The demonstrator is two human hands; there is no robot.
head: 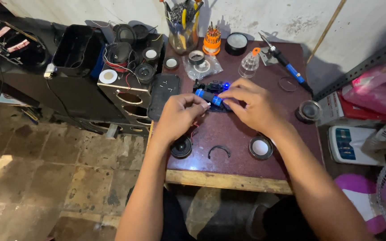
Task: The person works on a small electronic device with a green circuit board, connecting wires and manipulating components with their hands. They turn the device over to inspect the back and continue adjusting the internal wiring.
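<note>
I see a stained whitewashed wall [291, 18] behind a dark red worktable [228, 156] with a bare wooden front edge. Left of it lies a worn, dirty tiled floor [45, 169].

Both bare forearms reach forward from the lower edge of the view and converge toward the middle. The left hand [178, 114] is turned knuckles up, fingers curled in, thumb and forefinger pinched together at its right side. The right hand [252, 103] lies palm down a little farther forward, wrist bent inward, fingers spread and curved with the tips pointing left. The fingertips of the two hands nearly meet, and the right forearm slants in more steeply than the left
</note>
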